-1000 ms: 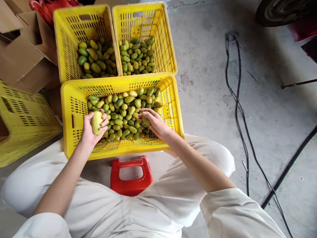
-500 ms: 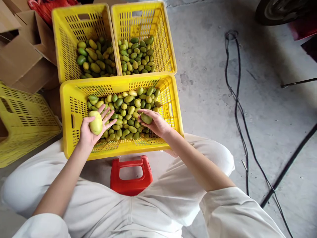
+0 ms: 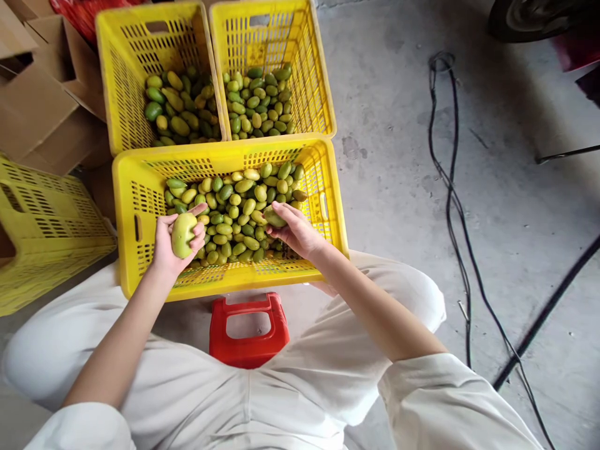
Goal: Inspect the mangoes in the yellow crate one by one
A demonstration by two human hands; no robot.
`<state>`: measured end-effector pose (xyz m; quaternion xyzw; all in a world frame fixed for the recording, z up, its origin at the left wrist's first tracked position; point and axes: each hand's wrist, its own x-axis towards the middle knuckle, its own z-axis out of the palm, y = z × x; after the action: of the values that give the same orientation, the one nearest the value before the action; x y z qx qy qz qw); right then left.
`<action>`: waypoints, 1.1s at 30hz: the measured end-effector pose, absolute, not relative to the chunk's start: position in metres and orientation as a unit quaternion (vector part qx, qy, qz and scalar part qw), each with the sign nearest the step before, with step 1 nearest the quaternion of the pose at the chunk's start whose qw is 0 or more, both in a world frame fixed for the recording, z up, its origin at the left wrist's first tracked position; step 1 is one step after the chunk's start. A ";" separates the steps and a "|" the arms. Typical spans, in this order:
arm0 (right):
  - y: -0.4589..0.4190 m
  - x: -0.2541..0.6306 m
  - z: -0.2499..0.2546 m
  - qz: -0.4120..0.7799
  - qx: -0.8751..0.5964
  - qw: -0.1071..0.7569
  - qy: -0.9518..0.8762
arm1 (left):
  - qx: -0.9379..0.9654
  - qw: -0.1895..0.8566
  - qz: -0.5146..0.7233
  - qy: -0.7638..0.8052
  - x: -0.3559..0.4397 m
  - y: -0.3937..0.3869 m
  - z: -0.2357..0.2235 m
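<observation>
A yellow crate (image 3: pixel 125 212) full of small green and yellow mangoes (image 3: pixel 234 206) stands on the floor in front of my knees. My left hand (image 3: pixel 169 250) is over the crate's left side, fingers curled around a pale yellow mango (image 3: pixel 182 234). Over the right side of the pile, my right hand (image 3: pixel 296 230) holds a green mango (image 3: pixel 274 217) by the fingertips. Two more yellow crates stand behind it: the left crate (image 3: pixel 112 94) holds bigger mangoes, the right crate (image 3: pixel 309 69) smaller ones.
A red plastic stool (image 3: pixel 247 331) sits between my legs. Brown cardboard boxes (image 3: pixel 37 106) and another yellow crate (image 3: pixel 37 237), lying overturned, are at the left. Black cables (image 3: pixel 450 200) run across the concrete floor at the right. A dark wheel (image 3: pixel 529 19) shows at the top right.
My left hand opened flat under the yellow mango, then closed its fingers round it again. My right hand lifted the green mango and turned it in the fingertips.
</observation>
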<state>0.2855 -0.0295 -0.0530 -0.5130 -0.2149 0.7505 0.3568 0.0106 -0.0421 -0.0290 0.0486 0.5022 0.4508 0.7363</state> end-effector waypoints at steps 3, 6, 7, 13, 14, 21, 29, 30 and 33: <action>-0.031 0.286 -0.051 0.751 -0.509 0.349 -0.237 | 0.053 0.740 0.455 0.493 0.010 -0.043 -0.026; -0.031 0.287 -0.052 0.767 -0.512 0.307 -0.236 | 0.061 0.728 0.461 0.504 0.013 -0.046 -0.029; -0.030 0.287 -0.053 0.772 -0.514 0.293 -0.230 | 0.063 0.719 0.463 0.514 0.014 -0.046 -0.032; -0.026 0.287 -0.052 0.766 -0.509 0.342 -0.192 | 0.016 0.684 0.451 0.574 0.017 -0.043 -0.040; -0.026 0.286 -0.050 0.766 -0.504 0.352 -0.186 | 0.002 0.685 0.447 0.576 0.017 -0.041 -0.039; -0.026 0.287 -0.041 0.784 -0.459 0.379 -0.177 | 0.013 0.708 0.455 0.540 0.017 -0.042 -0.032; -0.026 0.287 -0.044 0.783 -0.489 0.342 -0.177 | 0.036 0.663 0.482 0.572 0.019 -0.048 -0.041; -0.026 0.286 -0.044 0.783 -0.490 0.341 -0.176 | 0.035 0.668 0.479 0.568 0.018 -0.047 -0.041; -0.025 0.286 -0.044 0.780 -0.477 0.359 -0.187 | 0.036 0.687 0.466 0.556 0.017 -0.046 -0.043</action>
<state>0.2859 -0.0255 -0.0444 -0.4770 -0.1875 0.7801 0.3589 0.0167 -0.0459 -0.0425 0.0355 0.5560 0.4659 0.6874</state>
